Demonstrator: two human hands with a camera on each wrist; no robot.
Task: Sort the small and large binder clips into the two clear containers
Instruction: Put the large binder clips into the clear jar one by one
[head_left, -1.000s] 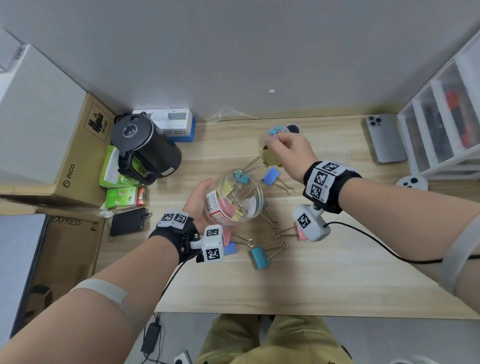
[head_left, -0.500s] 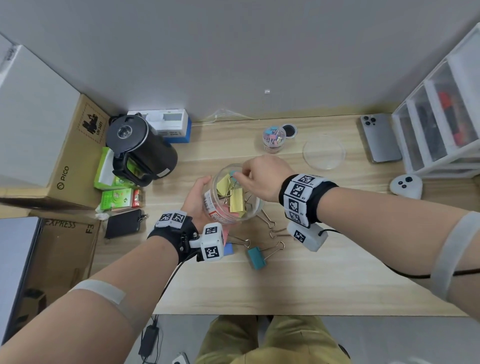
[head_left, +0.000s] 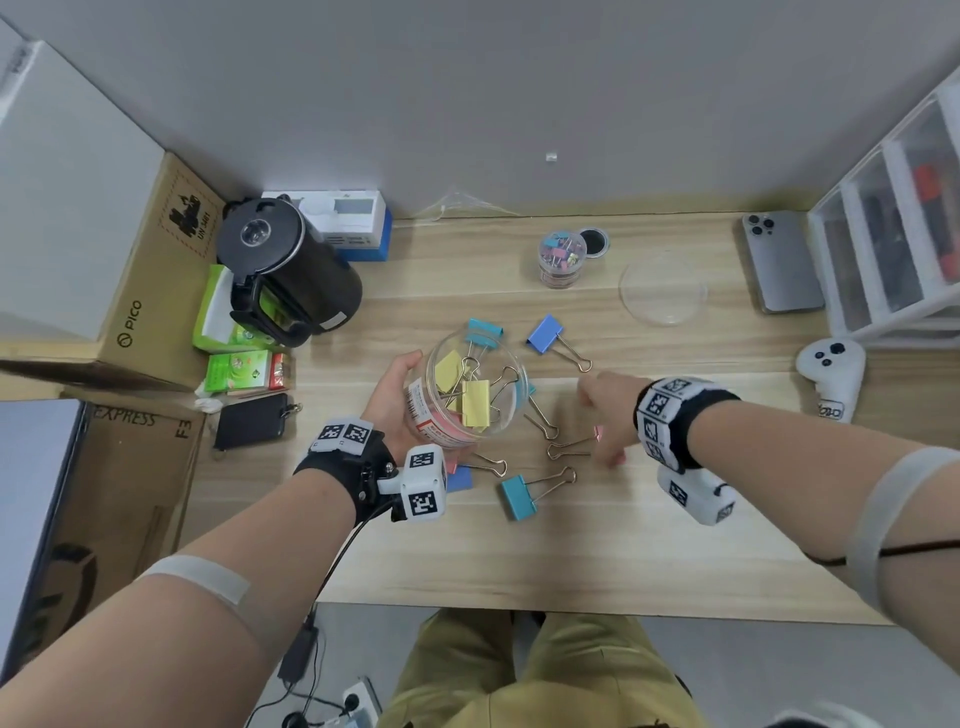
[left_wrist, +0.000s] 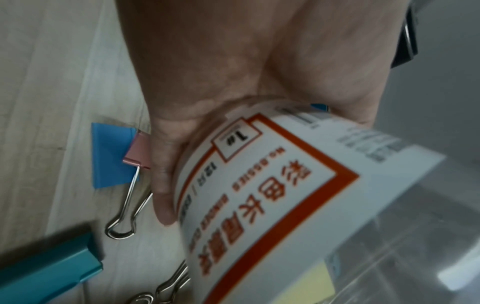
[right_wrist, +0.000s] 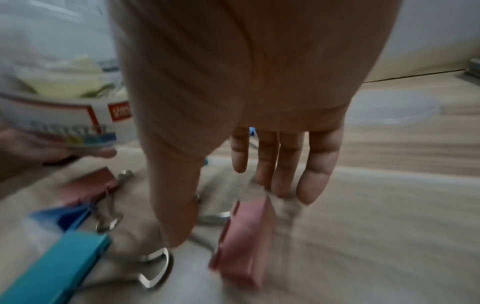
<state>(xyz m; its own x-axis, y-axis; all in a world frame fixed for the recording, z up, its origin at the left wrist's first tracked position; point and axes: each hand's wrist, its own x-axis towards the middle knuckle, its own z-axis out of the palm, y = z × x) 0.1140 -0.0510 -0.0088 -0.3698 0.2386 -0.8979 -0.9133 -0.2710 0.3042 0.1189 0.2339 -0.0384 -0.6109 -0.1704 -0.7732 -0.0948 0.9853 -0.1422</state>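
Left hand (head_left: 395, 400) grasps the large clear jar (head_left: 470, 400) holding two yellow clips (head_left: 475, 402); right hand (head_left: 605, 415), fingers released, hovers over one pink clip (right_wrist: 244, 242) on the counter (head_left: 623, 545).

We see wooden desk (head_left: 675, 545); around kettle (head_left: 283, 270): small clip jar (head_left: 561, 260), phone (head_left: 782, 262), 2 teal clips (head_left: 517, 498).

The jar (left_wrist: 272, 185) in my left hand (left_wrist: 246, 67) carries an orange-framed label reading "1#" and, I think, "彩色长尾票夹". The cardboard box (head_left: 156, 291) says "PICO" and "UN 3481"; a lower box (head_left: 130, 467) says "EXPRESS".
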